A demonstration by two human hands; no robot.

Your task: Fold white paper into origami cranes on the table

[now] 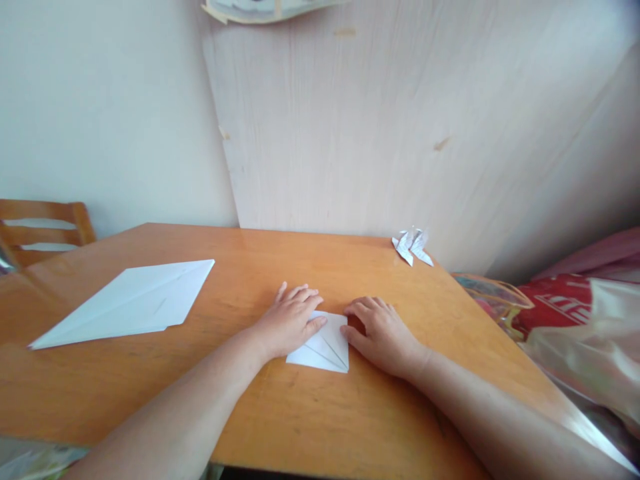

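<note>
A small folded white paper [325, 347] with several creases lies on the orange wooden table [250, 280] near its middle. My left hand [290, 320] lies flat on the paper's left part, fingers stretched out and apart. My right hand [383, 333] rests palm down at the paper's right edge, fingers curled slightly and pressing on the table beside its upper right corner. Neither hand lifts the paper.
A larger folded white sheet [133, 300] lies on the table's left part. A small finished paper figure [413, 245] sits at the far right corner by a leaning wooden board [375, 120]. A wooden chair [43, 230] stands at left; plastic bags [575, 320] crowd the right.
</note>
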